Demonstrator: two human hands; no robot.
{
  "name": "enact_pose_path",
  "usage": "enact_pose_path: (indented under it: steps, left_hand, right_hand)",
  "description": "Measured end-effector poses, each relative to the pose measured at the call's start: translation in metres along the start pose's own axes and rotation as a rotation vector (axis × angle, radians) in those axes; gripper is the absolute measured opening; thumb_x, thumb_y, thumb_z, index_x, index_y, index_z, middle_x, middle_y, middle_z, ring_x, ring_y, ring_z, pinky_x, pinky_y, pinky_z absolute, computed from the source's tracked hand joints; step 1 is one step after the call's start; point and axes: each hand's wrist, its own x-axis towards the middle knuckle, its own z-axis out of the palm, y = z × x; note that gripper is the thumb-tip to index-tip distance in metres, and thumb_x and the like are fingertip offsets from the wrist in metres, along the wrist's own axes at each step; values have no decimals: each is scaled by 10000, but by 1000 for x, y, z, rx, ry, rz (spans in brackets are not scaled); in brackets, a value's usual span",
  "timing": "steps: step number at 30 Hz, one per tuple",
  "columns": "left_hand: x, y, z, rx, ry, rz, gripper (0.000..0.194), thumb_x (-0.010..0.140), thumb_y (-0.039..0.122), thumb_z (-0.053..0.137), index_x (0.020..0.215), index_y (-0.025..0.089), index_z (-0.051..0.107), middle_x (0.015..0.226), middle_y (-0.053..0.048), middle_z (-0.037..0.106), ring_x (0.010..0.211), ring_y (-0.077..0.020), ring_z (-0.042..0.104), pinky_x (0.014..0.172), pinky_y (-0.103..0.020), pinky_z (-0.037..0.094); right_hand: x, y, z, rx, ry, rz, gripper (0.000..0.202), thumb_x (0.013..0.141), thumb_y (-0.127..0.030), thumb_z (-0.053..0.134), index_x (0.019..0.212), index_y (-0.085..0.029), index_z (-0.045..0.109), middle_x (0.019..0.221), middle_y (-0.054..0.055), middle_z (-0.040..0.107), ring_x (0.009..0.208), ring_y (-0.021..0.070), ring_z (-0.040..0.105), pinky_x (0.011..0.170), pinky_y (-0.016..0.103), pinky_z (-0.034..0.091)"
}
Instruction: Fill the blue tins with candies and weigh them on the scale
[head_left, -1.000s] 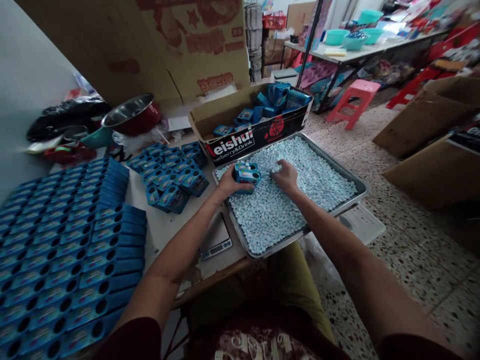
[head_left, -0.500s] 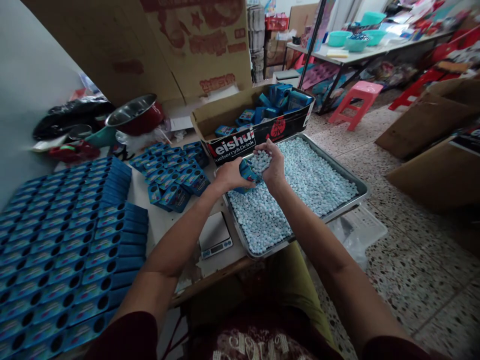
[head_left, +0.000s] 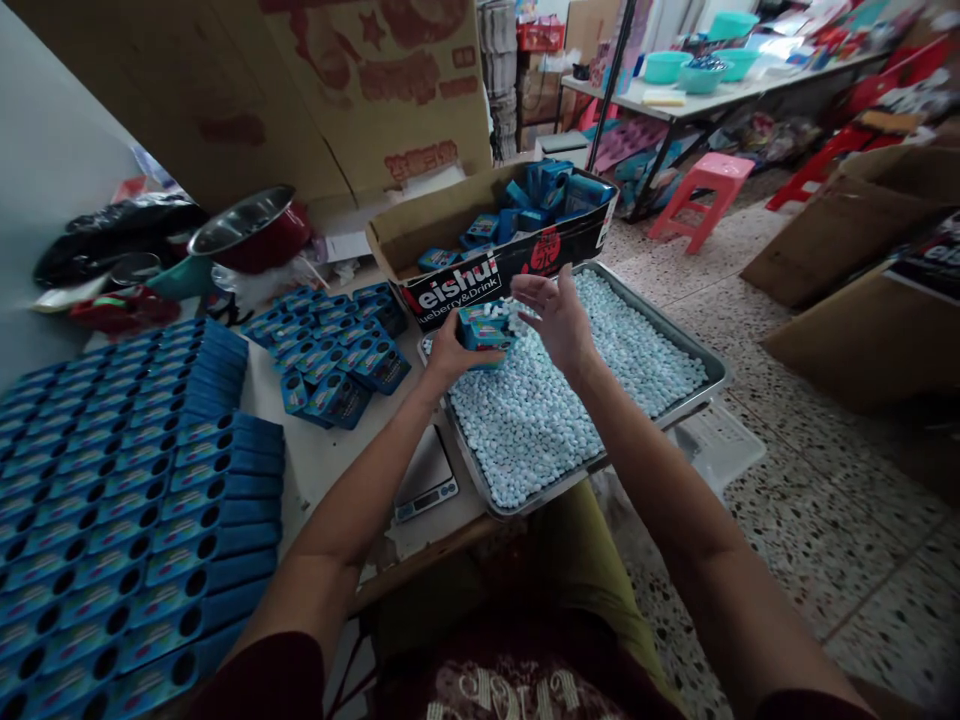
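Note:
My left hand [head_left: 448,356] grips a small blue box [head_left: 484,338] over the left part of a metal tray [head_left: 716,378]. Whitish pellets show at the box's open top, and a few lie between it and my other hand. Just right of the box, my right hand [head_left: 559,318] is raised with its fingers stretched out. Pale blue and white pellets [head_left: 570,410] cover the tray. Behind it stands a long carton [head_left: 547,250] with more blue boxes inside.
Rows of blue boxes [head_left: 135,520] fill the left side, with a looser group [head_left: 337,350] beside them. A small scale [head_left: 427,480] lies left of the tray. Behind are a red bowl [head_left: 255,240] and a large cardboard sheet [head_left: 397,100]. A pink stool [head_left: 705,195] stands on the floor.
The right hand has opened and drawn slightly away from the box; the pellets it cupped have left the palm, and pellets now show at the box's top. The view has shifted slightly.

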Motion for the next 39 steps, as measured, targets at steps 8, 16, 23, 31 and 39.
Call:
enact_pose_path:
  steps: [8,16,23,31,39]
  left_hand:
    - [-14,-3,-9,-21,-141,114,993,514,505,1092,1327,182,622,1249,-110,770,1193,-339,747,1106,-463,578]
    - [-16,-19,-38,-148,-454,174,903,557,474,1101,1317,235,675,1366,-114,758,1251,-334,738,1102,-492,621]
    - [-16,-45,-43,-258,-386,86,978,471,355,1134,1324,276,664,1290,-69,774,1215,-342,748,1093,-507,620]
    - [12,-62,-14,-305,-289,-143,989,506,554,1088,1335,205,677,1255,-126,810,1150,-347,782,1094,-534,608]
    - [-30,-32,-31,-57,-74,-125,775,603,639,1043,1174,216,735,1079,-62,823,1028,-284,781,975,-430,651]
  right_hand:
    - [-27,41,-45,-1061,-96,-127,450,946,-432,740,1328,-200,792,1429,197,698,1366,404,605,1203,585,471]
    - [-32,31,-21,-1393,-468,-174,590,1058,-602,619,1522,-241,674,1592,198,585,1362,408,555,1098,516,472]
    - [-31,33,-15,-1332,-357,50,365,1065,-480,573,1179,-193,768,1099,152,779,1001,297,701,783,351,428]
    - [-10,38,-36,43,8,670,193,924,-377,710,902,-185,726,684,2,657,480,89,451,433,208,250]
    - [-14,23,-56,698,65,720,135,951,-301,653,885,-193,607,753,44,709,465,74,500,338,130,345]
